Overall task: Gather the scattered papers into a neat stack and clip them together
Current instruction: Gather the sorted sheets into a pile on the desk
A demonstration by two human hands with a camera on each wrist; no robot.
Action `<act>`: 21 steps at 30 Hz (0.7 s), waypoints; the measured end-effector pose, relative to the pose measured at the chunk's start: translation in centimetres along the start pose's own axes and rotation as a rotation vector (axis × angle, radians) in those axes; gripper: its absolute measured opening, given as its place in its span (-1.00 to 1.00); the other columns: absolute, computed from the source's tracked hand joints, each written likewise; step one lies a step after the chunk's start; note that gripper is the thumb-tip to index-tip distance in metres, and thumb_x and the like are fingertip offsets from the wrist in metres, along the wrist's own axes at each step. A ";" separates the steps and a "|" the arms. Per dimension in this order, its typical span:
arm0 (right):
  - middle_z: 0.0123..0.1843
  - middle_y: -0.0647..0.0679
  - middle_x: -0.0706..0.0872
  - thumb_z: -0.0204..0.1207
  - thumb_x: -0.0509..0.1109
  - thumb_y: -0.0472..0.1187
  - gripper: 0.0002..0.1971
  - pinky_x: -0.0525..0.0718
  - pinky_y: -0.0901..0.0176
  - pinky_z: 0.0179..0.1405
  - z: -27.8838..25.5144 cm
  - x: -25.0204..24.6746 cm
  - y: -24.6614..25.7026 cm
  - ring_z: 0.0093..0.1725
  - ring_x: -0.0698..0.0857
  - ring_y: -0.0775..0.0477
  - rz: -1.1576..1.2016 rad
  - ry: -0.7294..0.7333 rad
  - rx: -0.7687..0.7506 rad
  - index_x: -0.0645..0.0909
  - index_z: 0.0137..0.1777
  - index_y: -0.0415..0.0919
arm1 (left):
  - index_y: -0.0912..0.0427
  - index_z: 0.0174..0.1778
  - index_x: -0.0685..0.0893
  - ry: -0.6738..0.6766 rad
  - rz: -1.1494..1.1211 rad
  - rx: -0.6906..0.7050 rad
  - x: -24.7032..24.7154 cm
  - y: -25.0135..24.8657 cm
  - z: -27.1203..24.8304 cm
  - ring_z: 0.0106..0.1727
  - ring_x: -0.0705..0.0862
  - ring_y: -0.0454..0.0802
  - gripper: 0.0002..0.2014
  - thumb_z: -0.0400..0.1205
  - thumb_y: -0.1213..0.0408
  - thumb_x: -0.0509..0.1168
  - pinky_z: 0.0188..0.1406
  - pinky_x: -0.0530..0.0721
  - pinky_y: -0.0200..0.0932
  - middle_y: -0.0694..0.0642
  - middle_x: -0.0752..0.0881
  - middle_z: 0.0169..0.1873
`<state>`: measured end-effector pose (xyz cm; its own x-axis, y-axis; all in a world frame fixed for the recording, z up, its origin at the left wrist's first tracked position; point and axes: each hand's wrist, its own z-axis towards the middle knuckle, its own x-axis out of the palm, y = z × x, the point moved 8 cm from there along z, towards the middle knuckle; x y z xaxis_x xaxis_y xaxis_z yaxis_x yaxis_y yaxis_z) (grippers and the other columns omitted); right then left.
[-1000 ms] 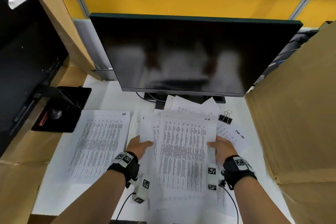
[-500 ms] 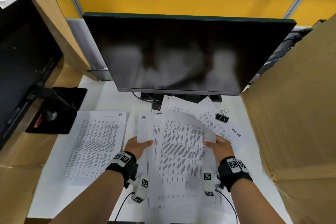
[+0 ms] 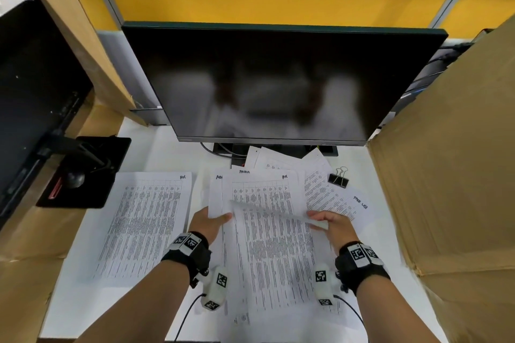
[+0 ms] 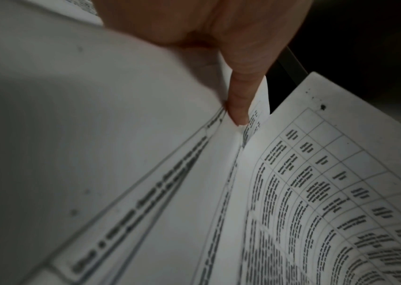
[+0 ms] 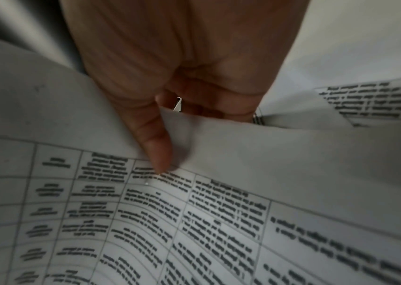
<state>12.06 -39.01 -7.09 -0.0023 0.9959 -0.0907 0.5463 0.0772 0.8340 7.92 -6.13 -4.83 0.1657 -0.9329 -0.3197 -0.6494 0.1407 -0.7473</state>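
Note:
A loose pile of printed papers (image 3: 276,259) lies at the middle of the white desk (image 3: 172,153). My left hand (image 3: 210,224) grips the pile's left edge, thumb on top (image 4: 238,108). My right hand (image 3: 333,227) pinches the right edge of a lifted sheet (image 3: 278,213), which shows almost edge-on across the pile; the thumb (image 5: 160,152) presses on it. One single sheet (image 3: 145,225) lies apart on the left. More sheets (image 3: 328,192) fan out at the back right. A black binder clip (image 3: 338,179) sits on them.
A dark monitor (image 3: 278,83) stands close behind the papers, its base partly covered by sheets. Cardboard walls (image 3: 451,161) close in on the right and on the left (image 3: 28,234). A black stand base (image 3: 92,172) sits at the left.
My right hand has raised its side of the top sheet, which now bends over the pile instead of lying flat. The left hand keeps its grip on the left edge.

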 end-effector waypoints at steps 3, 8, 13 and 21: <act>-0.05 -0.03 0.80 0.44 0.50 -0.38 -0.85 0.56 0.20 -0.10 -0.3 0.2 0.9 -0.02 0.71 -0.02 -0.065 -0.037 0.005 0.77 -0.08 -0.13 | 0.27 0.30 0.63 0.023 -0.021 -0.016 0.2 0.0 -0.1 0.04 0.62 0.06 -0.64 0.60 0.25 0.40 0.04 0.51 -0.16 0.16 0.72 0.08; -0.05 -0.03 0.74 0.50 0.47 -0.31 -0.81 0.52 0.34 -0.31 -0.5 1.6 1.9 -0.10 0.69 0.05 -0.175 -0.064 -0.032 0.67 0.09 -0.16 | 0.32 0.41 0.53 0.031 -0.026 -0.075 0.1 0.4 0.1 0.26 0.60 0.15 -0.62 0.67 0.31 0.28 0.18 0.48 -0.13 0.21 0.63 0.33; -0.07 -0.07 0.77 0.45 0.52 -0.27 -0.89 0.58 0.32 -0.29 -1.1 3.7 1.6 -0.08 0.74 -0.03 -0.295 0.001 -0.072 0.71 -0.05 -0.21 | 0.38 0.47 0.45 -0.030 -0.012 -0.126 -0.2 0.8 0.4 0.33 0.51 0.20 -0.62 0.72 0.40 0.13 0.24 0.41 -0.08 0.24 0.52 0.41; 0.00 -0.01 0.71 0.35 0.59 -0.36 -0.89 0.62 0.35 -0.16 -2.6 5.1 1.7 -0.04 0.69 0.00 -0.226 0.051 -0.153 0.74 -0.16 -0.24 | 0.37 0.46 0.45 -0.049 -0.054 -0.225 -0.5 1.8 0.7 0.44 0.45 0.25 -0.63 0.72 0.42 0.09 0.40 0.37 0.05 0.30 0.51 0.44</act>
<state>10.78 -33.73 -4.72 -0.1542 0.9535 -0.2590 0.3942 0.2998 0.8688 7.23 -5.21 -6.44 0.2370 -0.9192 -0.3146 -0.7865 0.0086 -0.6175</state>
